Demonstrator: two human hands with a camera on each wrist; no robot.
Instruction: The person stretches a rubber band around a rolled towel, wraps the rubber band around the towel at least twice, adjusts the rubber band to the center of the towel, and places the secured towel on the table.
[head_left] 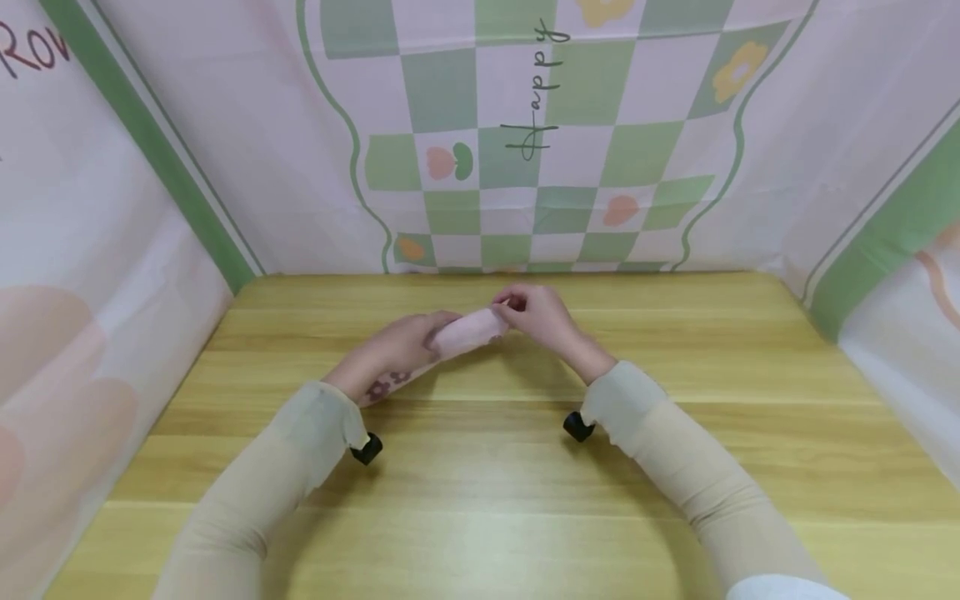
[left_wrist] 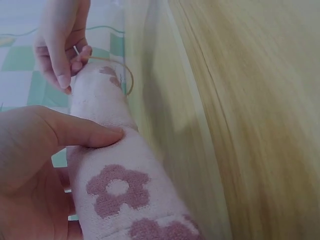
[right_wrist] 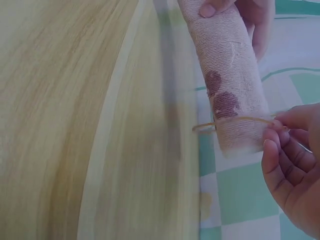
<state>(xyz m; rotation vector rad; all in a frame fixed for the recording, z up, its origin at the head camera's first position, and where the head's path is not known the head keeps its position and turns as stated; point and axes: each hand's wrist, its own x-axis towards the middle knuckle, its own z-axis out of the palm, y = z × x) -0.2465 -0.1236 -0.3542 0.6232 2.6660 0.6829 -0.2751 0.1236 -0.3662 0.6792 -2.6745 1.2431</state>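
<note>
Pale wooden table (head_left: 480,483), seemingly nothing resting there

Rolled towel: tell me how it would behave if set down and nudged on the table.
The rolled towel looks soft, so it would probably sag rather than stay stiff. Its round shape could roll slightly. With the rubber band only at one end, it may loosen once the left hand lets go.

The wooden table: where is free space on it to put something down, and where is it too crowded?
The wooden table is bare in front between the two sleeves, and at both sides toward the printed backdrop walls. It is crowded only mid-table, where the left hand grips the rolled pink towel and the right hand pinches a rubber band at its end.
</note>
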